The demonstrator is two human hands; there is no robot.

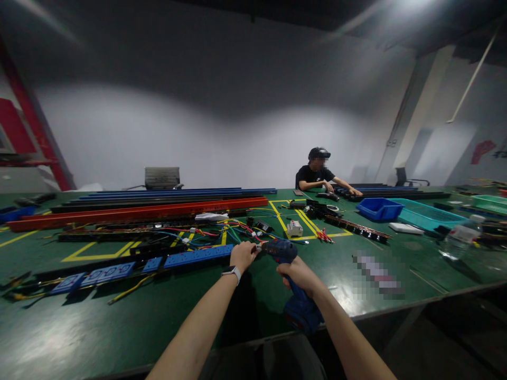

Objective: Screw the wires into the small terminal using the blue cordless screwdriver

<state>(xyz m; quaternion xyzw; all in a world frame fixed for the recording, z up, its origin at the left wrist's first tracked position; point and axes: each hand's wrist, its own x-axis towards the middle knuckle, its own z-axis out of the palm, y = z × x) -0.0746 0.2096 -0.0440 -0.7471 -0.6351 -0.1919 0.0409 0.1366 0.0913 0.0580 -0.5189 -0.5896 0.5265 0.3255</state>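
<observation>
My right hand is wrapped around the grip of a blue cordless drill, which points left. At its bit, my left hand is closed, fingertips pressed together; what they pinch is too small to make out. The left hand lies at the right end of a long power strip with blue socket modules in a dark channel. From the strip's front a yellow wire trails onto the green table. Just beyond my hands are coloured wires and a small black part.
Across the table a person sits with both hands on dark parts. Long red and dark rails lie behind the strip. A white component, blue bin, turquoise basket and plastic bottle stand to the right.
</observation>
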